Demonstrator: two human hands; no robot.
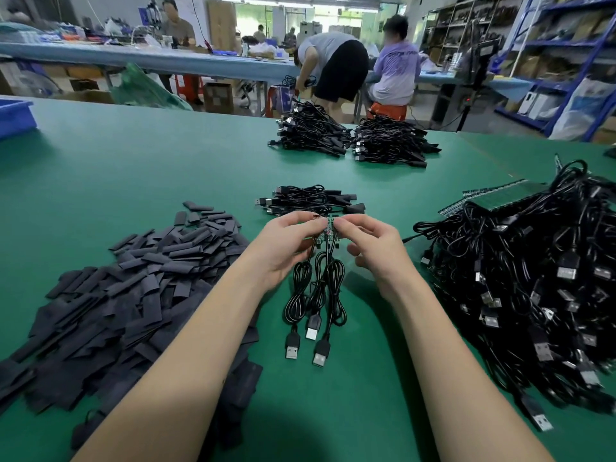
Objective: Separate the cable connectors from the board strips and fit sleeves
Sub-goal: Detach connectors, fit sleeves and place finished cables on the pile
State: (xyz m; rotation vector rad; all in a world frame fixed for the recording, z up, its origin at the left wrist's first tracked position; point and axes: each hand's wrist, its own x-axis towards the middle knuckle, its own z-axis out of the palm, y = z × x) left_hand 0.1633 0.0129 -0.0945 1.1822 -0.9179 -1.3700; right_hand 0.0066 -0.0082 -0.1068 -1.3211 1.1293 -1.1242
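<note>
A small green board strip [329,228] is pinched between my left hand [283,248] and my right hand [373,248], just above the green table. Three black USB cables [315,295] hang from the strip, and their plugs rest on the mat near me. A large heap of flat black sleeves [133,288] lies to the left of my left arm. At the right sits a big tangle of black cables with board strips [533,278] still attached.
A small bundle of sleeved cables [310,200] lies just beyond my hands. Two bigger cable piles [353,138] sit farther back. A blue bin [15,116] stands at the far left edge. People work at benches behind the green table [150,168].
</note>
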